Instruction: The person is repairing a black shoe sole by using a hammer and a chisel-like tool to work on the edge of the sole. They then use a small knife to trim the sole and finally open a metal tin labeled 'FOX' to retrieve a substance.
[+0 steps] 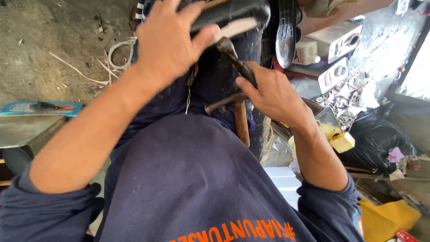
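Two bare hands are working over your lap, seen from above. Your left hand (pixel 168 42) is pressing down, fingers spread and thumb stretched out, gripping a black leather shoe (pixel 233 12) that is lying across your knees in dark blue trousers (pixel 215 80). The shoe is sitting under and just beyond that palm, its pale sole edge showing beside the thumb. Your right hand (pixel 273 96) is clenching around the dark metal pincers (pixel 237 60), whose head is reaching up from your fingers to touch the shoe's sole edge near your left thumb. Just below that right hand, a hammer with a wooden handle and dark steel head (pixel 233 110) is resting on your lap, its head poking out leftward from beneath your fingers. Beyond your right hand, a second black shoe with a ridged sole (pixel 285 31) is standing on edge. To the right of your right wrist, a black plastic bag (pixel 376 141) is lying on the ground among clutter.
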